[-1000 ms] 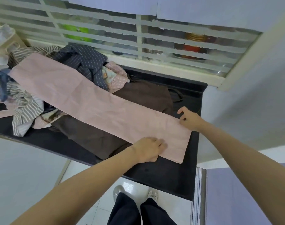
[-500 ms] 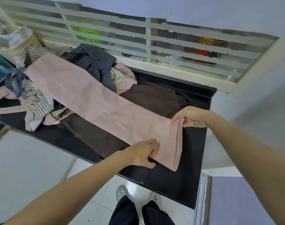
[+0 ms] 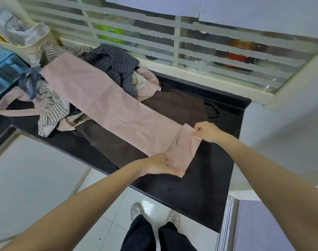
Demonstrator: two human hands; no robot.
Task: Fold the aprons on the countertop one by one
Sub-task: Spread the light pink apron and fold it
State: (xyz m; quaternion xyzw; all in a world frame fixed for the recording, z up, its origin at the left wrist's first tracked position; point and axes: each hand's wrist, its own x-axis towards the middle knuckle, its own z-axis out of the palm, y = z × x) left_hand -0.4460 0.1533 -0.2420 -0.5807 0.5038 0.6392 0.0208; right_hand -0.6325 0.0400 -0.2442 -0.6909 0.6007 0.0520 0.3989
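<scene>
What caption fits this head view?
Both hands, left and right, fold the near end of the pink apron on the black countertop.

Long apron [image 3: 107,107] on countertop [image 3: 199,192], over apron heap [image 3: 51,109]

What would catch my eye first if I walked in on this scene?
A long pink apron stretched across the black countertop, with both hands folding its near end: the left hand grips one corner, the right hand pinches the other. Behind it sits a jumbled heap of striped aprons.

L hand [image 3: 157,164], R hand [image 3: 208,131]: fingers pinching.
</scene>
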